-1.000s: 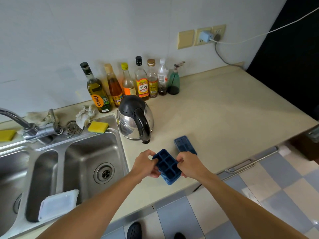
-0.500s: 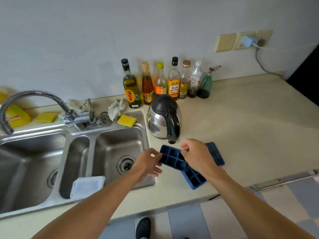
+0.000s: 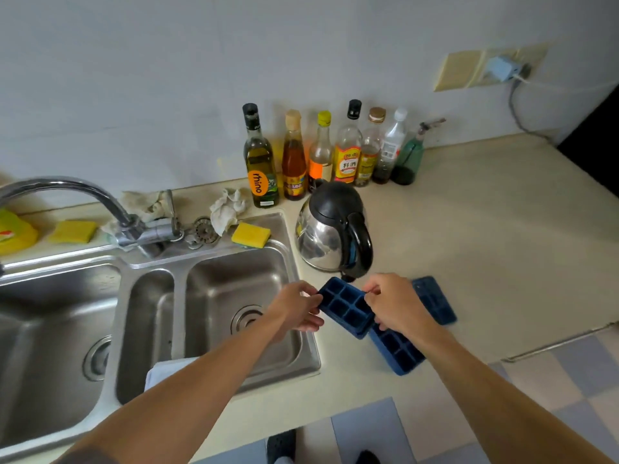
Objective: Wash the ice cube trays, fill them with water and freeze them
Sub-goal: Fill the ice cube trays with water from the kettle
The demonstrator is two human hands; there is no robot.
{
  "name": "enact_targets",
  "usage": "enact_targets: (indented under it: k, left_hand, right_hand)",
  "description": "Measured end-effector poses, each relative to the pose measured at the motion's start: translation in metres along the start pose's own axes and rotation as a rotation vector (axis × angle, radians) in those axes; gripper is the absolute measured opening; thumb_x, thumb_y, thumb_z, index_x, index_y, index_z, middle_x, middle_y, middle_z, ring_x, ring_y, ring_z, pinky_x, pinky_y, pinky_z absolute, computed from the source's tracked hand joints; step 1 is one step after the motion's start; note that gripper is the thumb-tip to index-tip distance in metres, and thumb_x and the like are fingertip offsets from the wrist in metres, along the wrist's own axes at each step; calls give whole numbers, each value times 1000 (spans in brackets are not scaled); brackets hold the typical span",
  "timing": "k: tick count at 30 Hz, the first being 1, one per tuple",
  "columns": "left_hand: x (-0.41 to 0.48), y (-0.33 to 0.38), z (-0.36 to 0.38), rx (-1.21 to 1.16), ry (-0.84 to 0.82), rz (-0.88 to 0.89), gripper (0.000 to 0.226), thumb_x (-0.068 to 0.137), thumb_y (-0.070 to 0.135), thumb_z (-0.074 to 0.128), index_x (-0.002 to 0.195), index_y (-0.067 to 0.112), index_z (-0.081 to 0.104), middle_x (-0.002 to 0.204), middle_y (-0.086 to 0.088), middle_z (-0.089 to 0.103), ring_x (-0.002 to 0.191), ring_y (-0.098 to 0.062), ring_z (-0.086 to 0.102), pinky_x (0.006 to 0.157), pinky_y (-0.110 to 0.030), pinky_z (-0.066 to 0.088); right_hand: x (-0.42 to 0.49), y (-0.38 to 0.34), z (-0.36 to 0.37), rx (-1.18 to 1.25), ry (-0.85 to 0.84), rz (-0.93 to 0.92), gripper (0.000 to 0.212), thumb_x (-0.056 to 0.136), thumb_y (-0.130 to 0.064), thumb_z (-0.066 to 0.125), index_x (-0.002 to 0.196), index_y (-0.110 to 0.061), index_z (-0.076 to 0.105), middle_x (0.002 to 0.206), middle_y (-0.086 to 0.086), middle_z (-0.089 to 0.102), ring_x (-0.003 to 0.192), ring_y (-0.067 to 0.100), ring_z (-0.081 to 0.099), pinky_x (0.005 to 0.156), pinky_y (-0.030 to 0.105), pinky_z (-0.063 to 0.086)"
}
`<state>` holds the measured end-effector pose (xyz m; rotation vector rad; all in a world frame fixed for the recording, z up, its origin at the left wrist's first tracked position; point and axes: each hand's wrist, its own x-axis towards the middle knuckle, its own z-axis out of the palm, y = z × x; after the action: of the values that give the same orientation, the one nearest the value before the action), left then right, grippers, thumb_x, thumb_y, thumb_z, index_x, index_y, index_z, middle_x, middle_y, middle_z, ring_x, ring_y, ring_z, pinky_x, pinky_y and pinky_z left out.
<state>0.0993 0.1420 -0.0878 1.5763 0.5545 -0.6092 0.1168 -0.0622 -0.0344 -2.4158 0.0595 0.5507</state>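
- A person's left hand (image 3: 294, 309) pinches the left end of a dark blue ice cube tray (image 3: 345, 304), thumb on the rim and fingers curled beneath.
- The right hand (image 3: 397, 306) grips the tray's opposite end, fingers curled over its far edge.
- The tray, cells facing up and slightly tilted, sits between the two hands over the front of the desk (image 3: 485, 246), just right of the sink's rim.
- A second blue tray (image 3: 398, 354) lies on the desk under the right wrist. The held tray overlaps its far end; whether they touch cannot be told.
- A flat blue piece (image 3: 435, 299), tray or lid, lies just beyond the right hand, partly hidden by it.
- A steel kettle (image 3: 331, 229) with a black lid and handle stands close behind the held tray.
- The stainless sink (image 3: 231, 279) opens directly left of the left hand; a white plastic lid (image 3: 167, 371) rests in it, partly behind the left forearm.
- On the sink's back ledge sit a yellow sponge (image 3: 251, 234), a crumpled rag (image 3: 227, 209), a metal strainer (image 3: 204, 229) and the faucet (image 3: 73, 185).
- A row of bottles (image 3: 348, 152) lines the wall behind the kettle, an olive oil bottle (image 3: 259, 162) at its left end.
- A wall socket (image 3: 462, 70) at upper right carries a plugged-in charger (image 3: 500, 67).
- Checkered floor (image 3: 569, 380) and a dark shoe (image 3: 281, 445) show below the desk edge.
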Motion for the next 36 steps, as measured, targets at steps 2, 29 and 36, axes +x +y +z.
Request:
enact_targets:
  k: [2,29,36]
  left_hand:
    - [3,12,24,54,-50,-10,5,100,13,59,98,10,56,73,-12,60,58,-26,69,51,-32,57]
    - [-27,41,43,334,59,109,8,98,12,58,104,6,58,87,-13,64,60,-19,64,54,-31,59]
    - [-33,3,-77,177,101,-46,27,105,11,51,129,-1,53,95,-24,56,63,-25,55,55,-29,52]
  right_hand:
    - [-5,21,-15,33,-6,76,21,100,-7,52,109,-14,70,80,4,69,57,18,66,50,30,59]
    - [-19,35,-36,157,48,-39,11,97,-20,59,108,-22,61,105,-5,68,75,15,64,69,32,56]
    - [16,-51,61,379,13,-122,13,88,-13,66,100,-18,68,101,-4,66,96,19,67,89,46,59]
